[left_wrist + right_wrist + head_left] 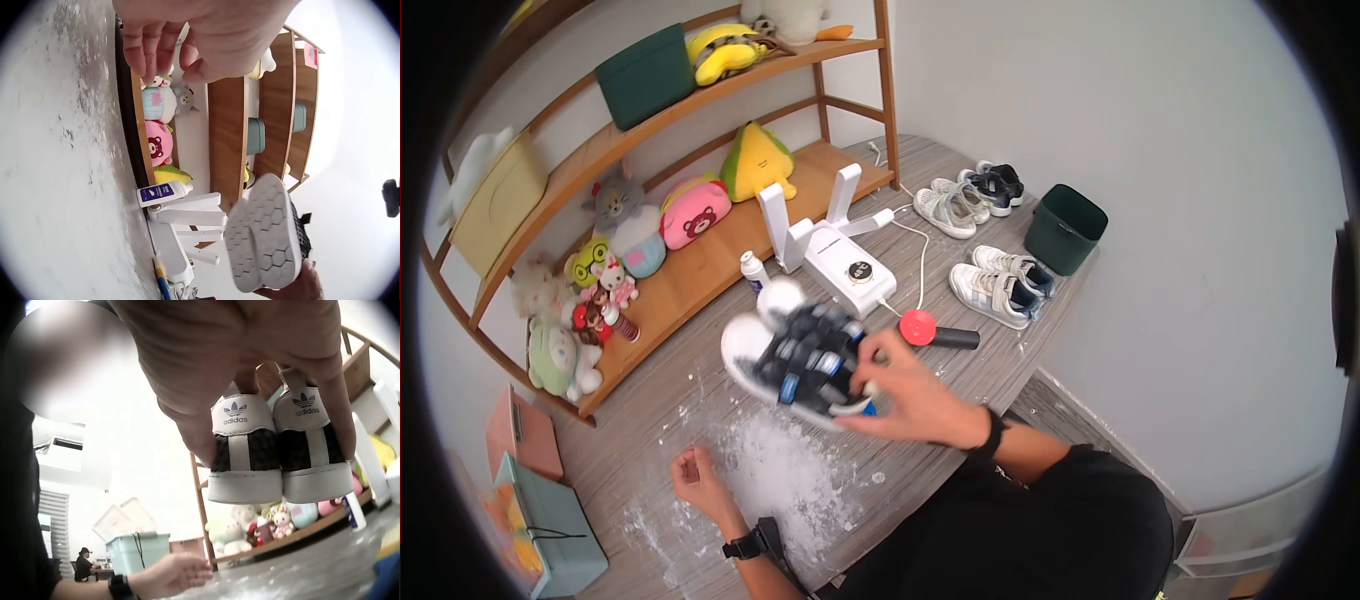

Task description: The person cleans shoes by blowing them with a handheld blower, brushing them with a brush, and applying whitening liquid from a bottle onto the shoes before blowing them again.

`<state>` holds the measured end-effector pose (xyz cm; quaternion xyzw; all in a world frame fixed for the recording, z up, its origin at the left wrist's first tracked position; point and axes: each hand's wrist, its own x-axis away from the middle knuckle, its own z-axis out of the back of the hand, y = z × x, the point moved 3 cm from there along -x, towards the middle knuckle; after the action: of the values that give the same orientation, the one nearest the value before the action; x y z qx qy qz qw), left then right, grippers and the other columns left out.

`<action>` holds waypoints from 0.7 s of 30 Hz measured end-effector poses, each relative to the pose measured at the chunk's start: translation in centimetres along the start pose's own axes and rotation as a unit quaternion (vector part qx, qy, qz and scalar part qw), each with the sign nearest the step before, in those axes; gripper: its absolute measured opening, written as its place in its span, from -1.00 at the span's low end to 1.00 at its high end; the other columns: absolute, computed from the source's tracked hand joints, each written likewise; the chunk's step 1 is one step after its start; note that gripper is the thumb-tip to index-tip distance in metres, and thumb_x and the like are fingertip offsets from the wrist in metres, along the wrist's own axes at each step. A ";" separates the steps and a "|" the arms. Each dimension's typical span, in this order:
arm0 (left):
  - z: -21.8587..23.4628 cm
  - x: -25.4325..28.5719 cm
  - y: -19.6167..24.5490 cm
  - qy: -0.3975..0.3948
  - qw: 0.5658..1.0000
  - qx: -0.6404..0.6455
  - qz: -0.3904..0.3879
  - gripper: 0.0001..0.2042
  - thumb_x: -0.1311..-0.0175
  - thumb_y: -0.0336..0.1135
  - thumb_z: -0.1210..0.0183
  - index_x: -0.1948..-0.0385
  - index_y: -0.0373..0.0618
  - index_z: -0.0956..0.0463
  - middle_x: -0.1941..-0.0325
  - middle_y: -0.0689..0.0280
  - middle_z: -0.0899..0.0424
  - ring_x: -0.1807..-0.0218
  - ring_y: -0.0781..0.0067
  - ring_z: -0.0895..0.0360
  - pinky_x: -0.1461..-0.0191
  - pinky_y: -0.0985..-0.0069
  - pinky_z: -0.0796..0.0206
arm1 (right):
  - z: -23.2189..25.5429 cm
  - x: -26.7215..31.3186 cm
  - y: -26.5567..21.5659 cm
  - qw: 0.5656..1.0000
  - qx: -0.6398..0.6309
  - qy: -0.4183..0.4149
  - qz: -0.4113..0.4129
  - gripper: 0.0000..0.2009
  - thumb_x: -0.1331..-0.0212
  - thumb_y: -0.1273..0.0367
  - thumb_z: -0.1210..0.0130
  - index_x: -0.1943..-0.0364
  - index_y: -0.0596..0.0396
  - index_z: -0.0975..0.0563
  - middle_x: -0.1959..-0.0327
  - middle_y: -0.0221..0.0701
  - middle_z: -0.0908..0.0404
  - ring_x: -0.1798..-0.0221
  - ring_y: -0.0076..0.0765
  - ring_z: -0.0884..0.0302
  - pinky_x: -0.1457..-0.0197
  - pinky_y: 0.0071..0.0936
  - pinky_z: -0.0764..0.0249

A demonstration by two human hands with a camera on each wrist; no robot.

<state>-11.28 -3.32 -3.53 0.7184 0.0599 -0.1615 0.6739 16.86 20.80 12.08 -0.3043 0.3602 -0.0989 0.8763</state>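
A pair of black children's sneakers (805, 355) with white soles and toes is held up over the table by my right hand (915, 395). Its thumb and fingers grip both shoes together at the heels; in the right wrist view the white heel tabs (235, 415) sit side by side beneath the palm. One patterned white sole (262, 240) faces the left wrist camera. My left hand (700, 485) hovers low over the table with loosely curled fingers and nothing in them. White foamy residue (785, 485) is spread on the tabletop beside it.
A white shoe dryer (850, 270) with upright arms stands behind the sneakers, beside a white bottle (753, 268). A red-and-black round-headed tool (918, 328), white sneakers (995, 290), other shoes (948, 210) and a dark green bin (1065, 228) are rightward. A wooden shelf (680, 325) holds plush toys.
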 end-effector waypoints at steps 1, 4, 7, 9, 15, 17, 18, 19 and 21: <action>-0.1 0.0 0.3 -0.005 1.000 0.002 -0.001 -0.91 -0.37 -0.47 -0.26 0.30 -0.19 -0.51 0.27 0.30 -0.65 0.26 0.57 -0.57 0.18 0.59 -0.39 | 2.7 -0.7 -0.3 0.999 0.029 0.018 0.003 -0.63 0.05 0.26 -0.54 0.28 0.07 -0.56 0.06 -0.26 -0.31 -0.06 -0.11 -0.42 -0.11 -0.31 -0.47; -0.2 0.1 0.4 -0.003 1.000 -0.004 0.003 -0.91 -0.39 -0.46 -0.24 0.30 -0.18 -0.51 0.28 0.31 -0.65 0.27 0.55 -0.57 0.21 0.59 -0.38 | 10.4 -3.3 0.4 0.986 0.124 0.109 -0.004 -0.62 0.10 0.25 -0.56 0.29 0.07 -0.57 0.07 -0.24 -0.37 0.00 -0.10 -0.48 -0.09 -0.27 -0.50; 0.4 0.1 0.2 -0.001 1.000 -0.021 -0.002 -0.91 -0.39 -0.45 -0.24 0.31 -0.18 -0.50 0.28 0.31 -0.64 0.27 0.57 -0.56 0.22 0.61 -0.37 | 17.0 -6.3 5.8 0.969 0.161 0.182 -0.039 -0.59 0.13 0.25 -0.58 0.29 0.14 -0.59 0.13 -0.29 -0.42 0.06 -0.21 -0.51 0.01 -0.33 -0.52; 0.1 0.1 0.5 -0.004 1.000 -0.002 -0.015 -0.90 -0.39 -0.44 -0.26 0.30 -0.17 -0.51 0.31 0.33 -0.63 0.28 0.58 -0.56 0.23 0.63 -0.36 | 20.0 -8.2 8.7 0.948 0.235 0.188 -0.104 -0.59 0.00 0.18 -0.52 0.29 0.20 -0.59 0.14 -0.27 -0.41 0.10 -0.24 -0.50 0.07 -0.35 -0.51; 0.2 0.1 0.9 -0.001 1.000 -0.007 -0.016 -0.90 -0.40 -0.42 -0.26 0.30 -0.17 -0.51 0.33 0.36 -0.63 0.29 0.62 -0.55 0.22 0.64 -0.37 | 20.8 -10.4 19.9 0.937 0.315 0.094 -0.117 -0.50 -0.03 0.09 -0.48 0.20 0.29 -0.62 0.05 -0.06 -0.45 0.09 -0.04 -0.53 0.01 -0.23 -0.54; -0.1 0.2 1.3 0.002 1.000 -0.012 -0.014 -0.90 -0.40 -0.42 -0.26 0.30 -0.17 -0.51 0.33 0.35 -0.64 0.30 0.62 -0.55 0.21 0.64 -0.38 | 19.0 -10.5 23.0 0.944 0.308 0.064 -0.099 -0.47 -0.02 0.08 -0.48 0.17 0.31 -0.62 0.05 -0.05 -0.45 0.08 0.00 -0.54 -0.02 -0.23 -0.54; -0.1 0.3 1.4 0.002 1.000 -0.011 -0.014 -0.90 -0.40 -0.42 -0.26 0.30 -0.18 -0.52 0.33 0.35 -0.64 0.30 0.63 -0.55 0.21 0.64 -0.38 | 18.0 -10.5 24.2 0.948 0.306 0.037 -0.080 -0.45 -0.01 0.08 -0.48 0.15 0.33 -0.62 0.05 -0.03 -0.45 0.07 0.05 -0.55 -0.04 -0.22 -0.54; 0.0 0.3 1.3 0.002 1.000 -0.014 -0.014 -0.90 -0.40 -0.42 -0.26 0.30 -0.18 -0.52 0.33 0.35 -0.64 0.30 0.63 -0.55 0.21 0.64 -0.38 | 17.0 -10.5 25.5 0.949 0.308 0.003 -0.068 -0.44 0.01 0.09 -0.47 0.14 0.35 -0.63 0.03 -0.01 -0.46 0.06 0.06 -0.56 -0.08 -0.23 -0.53; 0.0 0.1 1.1 -0.001 0.999 -0.022 -0.025 -0.91 -0.40 -0.42 -0.25 0.30 -0.18 -0.52 0.34 0.33 -0.66 0.30 0.62 -0.56 0.21 0.65 -0.40 | 15.0 -10.5 26.9 0.951 0.296 -0.041 -0.075 -0.43 0.02 0.09 -0.47 0.13 0.36 -0.62 0.00 0.03 -0.45 0.02 0.10 -0.56 -0.12 -0.20 -0.53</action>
<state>-10.84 -3.39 -2.48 0.7017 0.0809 -0.1772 0.6853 18.42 53.22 10.17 -0.0616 0.2548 -0.2538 0.9310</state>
